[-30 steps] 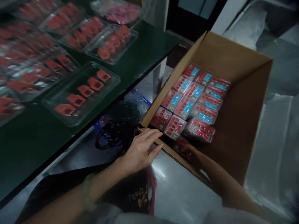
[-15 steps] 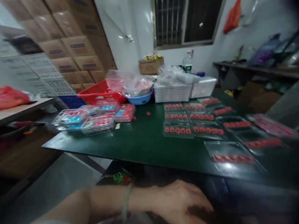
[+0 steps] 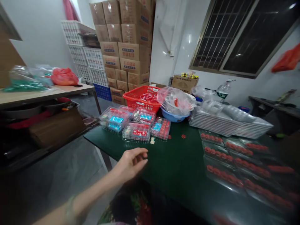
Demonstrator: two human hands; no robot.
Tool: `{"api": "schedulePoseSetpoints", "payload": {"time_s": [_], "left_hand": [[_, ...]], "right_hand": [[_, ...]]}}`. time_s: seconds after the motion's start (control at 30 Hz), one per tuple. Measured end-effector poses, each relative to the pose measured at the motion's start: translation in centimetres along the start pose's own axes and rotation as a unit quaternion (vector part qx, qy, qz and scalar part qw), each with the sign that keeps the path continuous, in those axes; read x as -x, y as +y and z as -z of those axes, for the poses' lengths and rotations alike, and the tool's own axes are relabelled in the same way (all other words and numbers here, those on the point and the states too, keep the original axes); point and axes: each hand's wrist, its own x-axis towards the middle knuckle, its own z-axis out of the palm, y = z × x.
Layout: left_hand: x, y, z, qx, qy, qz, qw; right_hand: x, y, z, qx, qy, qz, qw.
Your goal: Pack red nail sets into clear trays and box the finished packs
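Note:
My left hand (image 3: pixel 133 162) reaches over the near edge of the dark green table (image 3: pixel 173 159), a pale bracelet on its wrist. Its fingers are curled, thumb and forefinger apart, with nothing between them. Just beyond it lie several clear plastic boxes with red contents: one with a red-and-white label (image 3: pixel 137 132), others with blue labels, such as the stacked box (image 3: pixel 114 119) and the tilted box (image 3: pixel 161 128). Small pale pieces (image 3: pixel 152 140) lie beside the boxes. On the right, rows of clear trays (image 3: pixel 223 176) hold red pieces. I do not see my right hand.
Behind the boxes stand a red basket (image 3: pixel 140 97) and a blue basin (image 3: pixel 175 117) covered with clear plastic. White stacked trays (image 3: pixel 217 125) are to their right. A second table (image 3: pixel 70 90) with bags stands left; cardboard cartons (image 3: pixel 131 51) are piled at the back.
The view has swung to the left. My left hand has gone from low in front of the table's edge, pointing right, to above the table near the boxes.

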Motion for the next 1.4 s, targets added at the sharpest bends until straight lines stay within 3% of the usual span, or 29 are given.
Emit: {"api": "schedulePoseSetpoints", "payload": {"time_s": [0.07, 0.13, 0.2, 0.33, 0.47, 0.57, 0.73, 0.9, 1.03, 1.13, 1.2, 1.3, 1.4], "left_hand": [[-0.5, -1.7, 1.5, -0.036, 0.024, 0.005, 0.999], [-1.5, -2.8, 2.3, -0.101, 0.043, -0.037, 0.993], [-3.4, -3.3, 2.6, -0.199, 0.058, -0.094, 0.974], [-9.6, -3.3, 1.9, -0.387, 0.015, -0.128, 0.913], [-15.3, -3.6, -0.2, -0.504, -0.066, -0.131, 0.851], [-17.5, -4.2, -1.9, -0.561, -0.091, -0.140, 0.811], [-17.7, -4.4, -3.1, -0.601, -0.091, -0.178, 0.774], [-15.1, -3.1, -4.1, -0.564, -0.144, -0.237, 0.777], [-13.2, -2.1, -4.6, -0.486, -0.199, -0.275, 0.805], [-12.7, -1.2, -4.4, -0.418, -0.250, -0.281, 0.827], [-12.6, -0.3, -4.5, -0.365, -0.264, -0.250, 0.857], [-12.3, 1.0, -6.0, -0.315, -0.231, -0.167, 0.905], [-12.3, 1.6, -8.5, -0.355, -0.205, -0.124, 0.904]], "right_hand": [[-4.0, -2.5, -2.4, -0.030, -0.045, 0.030, 0.998], [-9.6, -5.5, -4.9, -0.110, -0.105, 0.090, 0.984], [-15.9, -8.4, -7.4, -0.184, -0.092, 0.122, 0.971], [-26.3, -12.6, -11.7, -0.211, -0.048, 0.079, 0.973], [-31.2, -13.8, -14.9, -0.204, -0.072, 0.083, 0.973], [-32.6, -13.8, -16.4, -0.203, -0.113, 0.096, 0.968], [-32.6, -13.2, -15.8, -0.184, -0.166, 0.114, 0.962], [-27.4, -10.1, -11.8, -0.157, -0.156, 0.113, 0.969], [-20.9, -6.1, -8.5, -0.101, -0.058, 0.102, 0.988], [-17.2, -4.0, -7.1, 0.000, 0.046, 0.093, 0.995], [-15.7, -3.6, -6.9, 0.071, 0.112, 0.079, 0.988], [-14.6, -4.1, -7.2, 0.123, 0.169, 0.056, 0.976], [-14.2, -4.5, -7.6, 0.112, 0.180, 0.067, 0.975]]}}
